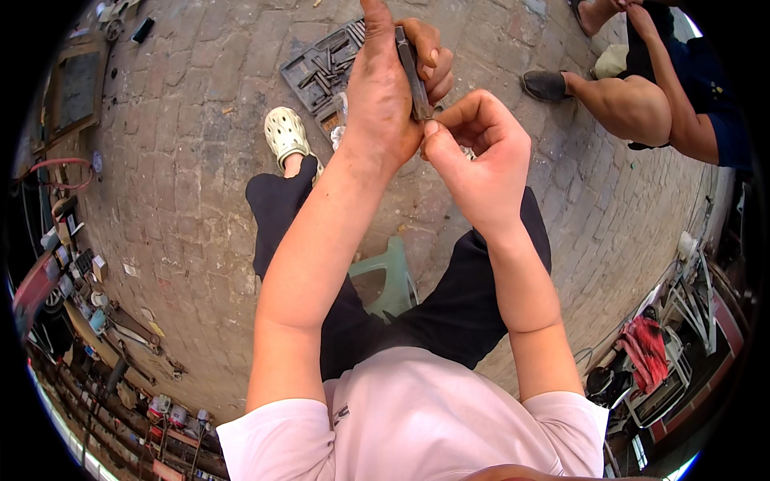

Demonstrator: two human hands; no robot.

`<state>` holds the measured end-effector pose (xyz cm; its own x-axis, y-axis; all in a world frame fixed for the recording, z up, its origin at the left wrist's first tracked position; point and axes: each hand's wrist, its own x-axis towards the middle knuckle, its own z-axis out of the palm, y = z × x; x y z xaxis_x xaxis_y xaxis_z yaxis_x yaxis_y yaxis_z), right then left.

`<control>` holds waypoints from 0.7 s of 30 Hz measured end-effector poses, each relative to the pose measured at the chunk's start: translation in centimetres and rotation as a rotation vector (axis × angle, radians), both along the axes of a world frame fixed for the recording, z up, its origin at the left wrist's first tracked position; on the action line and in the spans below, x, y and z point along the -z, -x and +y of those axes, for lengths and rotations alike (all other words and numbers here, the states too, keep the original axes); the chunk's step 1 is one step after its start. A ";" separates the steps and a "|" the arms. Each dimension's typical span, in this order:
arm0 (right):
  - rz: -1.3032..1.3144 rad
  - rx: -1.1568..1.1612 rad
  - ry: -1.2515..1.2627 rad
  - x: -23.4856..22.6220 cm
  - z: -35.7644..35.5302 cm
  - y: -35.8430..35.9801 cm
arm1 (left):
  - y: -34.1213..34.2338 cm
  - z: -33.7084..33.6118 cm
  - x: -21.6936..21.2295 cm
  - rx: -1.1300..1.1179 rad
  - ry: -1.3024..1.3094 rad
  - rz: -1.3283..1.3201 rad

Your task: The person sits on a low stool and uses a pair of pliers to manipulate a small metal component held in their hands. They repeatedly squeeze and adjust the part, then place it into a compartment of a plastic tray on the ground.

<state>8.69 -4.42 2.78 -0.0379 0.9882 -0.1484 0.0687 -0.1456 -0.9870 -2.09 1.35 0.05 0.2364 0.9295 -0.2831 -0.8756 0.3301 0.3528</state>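
Note:
My left hand (383, 100) is wrapped round a dark grey metal bar-shaped tool (410, 70), its thumb pointing away from me. The tool slants across the palm, and its near end comes out by the heel of the hand. There my right hand (489, 156) pinches with thumb and forefinger at the tool's tip. Whatever small piece lies between those fingertips is too hidden to name. Beyond my left wrist, a grey case (309, 68) holding several dark metal bits lies open on the ground, partly covered by the hand.
I sit over a pale green plastic stool (391, 276) on brick paving (184, 200). A cream clog (286, 132) is on my left foot. Another person (642, 112) sits at the far right. Tools and parts clutter the left side (100, 321); a red cloth (644, 353) hangs at right.

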 end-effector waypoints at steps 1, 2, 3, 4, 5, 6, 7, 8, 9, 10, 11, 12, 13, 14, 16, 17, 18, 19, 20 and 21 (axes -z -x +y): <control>-0.022 0.002 -0.032 0.1 0.0 0.1 | 0.0 0.0 0.0 -0.002 -0.008 0.000; -0.039 0.003 -0.040 0.1 0.0 0.2 | 0.1 -0.1 0.0 -0.004 -0.017 0.000; -0.057 0.005 -0.049 0.1 0.0 0.3 | 0.1 -0.1 0.0 -0.005 -0.025 -0.001; -0.074 0.006 -0.058 0.2 0.0 0.3 | 0.1 -0.1 -0.1 -0.008 -0.020 0.009; -0.094 0.000 -0.068 0.2 0.0 0.3 | 0.1 -0.1 -0.4 -0.010 -0.016 0.019; -0.114 -0.006 -0.078 0.2 0.1 0.2 | 0.0 -0.1 -0.6 -0.013 -0.011 0.029; -0.136 -0.010 -0.088 0.2 0.0 0.2 | -0.1 -0.1 -0.5 -0.019 -0.025 0.033; -0.168 -0.016 -0.114 0.2 0.0 0.1 | -0.2 -0.1 -0.4 -0.024 -0.040 0.037; -0.200 -0.022 -0.140 0.3 0.0 0.0 | -0.3 -0.1 -0.3 -0.030 -0.055 0.042; -0.228 -0.030 -0.167 0.3 0.0 0.1 | -0.3 -0.2 -0.3 -0.018 -0.049 0.050; -0.240 -0.032 -0.166 0.3 0.0 0.2 | -0.3 -0.3 -0.3 -0.006 -0.044 0.059; -0.252 -0.035 -0.165 0.1 0.0 0.2 | -0.3 -0.4 -0.3 0.007 -0.038 0.068; -0.267 -0.037 -0.163 0.0 0.0 0.2 | -0.3 -0.4 -0.2 -0.001 -0.038 0.055; -0.282 -0.058 -0.158 0.0 -0.1 0.1 | -0.2 -0.3 -0.1 -0.008 -0.037 0.042; -0.309 -0.099 -0.150 0.0 0.1 -0.2 | -0.2 -0.2 0.2 -0.006 -0.037 0.032; -0.292 -0.076 -0.169 0.2 0.2 -0.1 | -0.3 -0.1 0.4 0.004 -0.038 0.034; -0.275 -0.053 -0.188 0.5 0.3 0.0 | -0.3 -0.1 0.4 0.013 -0.038 0.037; -0.260 -0.029 -0.203 0.7 0.2 0.0 | -0.4 -0.1 0.4 0.019 -0.049 0.047; -0.262 -0.029 -0.207 0.7 0.2 0.1 | -0.4 -0.2 0.3 0.025 -0.061 0.057; -0.265 -0.029 -0.212 0.6 0.1 0.2 | -0.4 -0.2 0.3 0.032 -0.072 0.068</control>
<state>8.49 -4.30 2.18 -0.0542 0.9972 0.0515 0.3283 0.0665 -0.9422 -1.65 1.16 -0.27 0.2487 0.9404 -0.2318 -0.8384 0.3289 0.4347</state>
